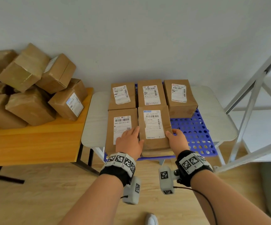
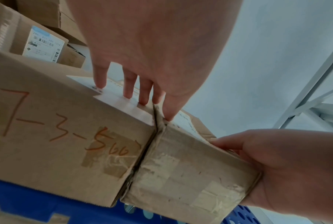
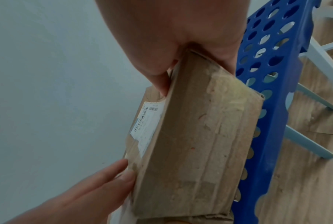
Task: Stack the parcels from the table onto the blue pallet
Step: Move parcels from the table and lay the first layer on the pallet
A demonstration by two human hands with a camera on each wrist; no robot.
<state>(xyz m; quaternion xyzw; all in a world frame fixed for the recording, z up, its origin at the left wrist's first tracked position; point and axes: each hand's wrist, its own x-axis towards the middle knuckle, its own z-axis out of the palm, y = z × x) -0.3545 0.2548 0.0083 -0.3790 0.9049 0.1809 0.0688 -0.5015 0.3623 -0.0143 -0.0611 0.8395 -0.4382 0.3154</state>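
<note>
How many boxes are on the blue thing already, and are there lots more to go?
Four parcels already sit on the blue pallet: three in the back row and one front left. A fifth parcel is being set down beside it, the right hand gripping its side, the left hand at its other edge. A big pile of parcels waits on the wooden table.

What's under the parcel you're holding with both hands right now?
The blue pallet lies beneath the held parcel; its perforated top shows to the right. Whether the parcel's base touches it is hidden. Left hand and right hand flank it.
</note>
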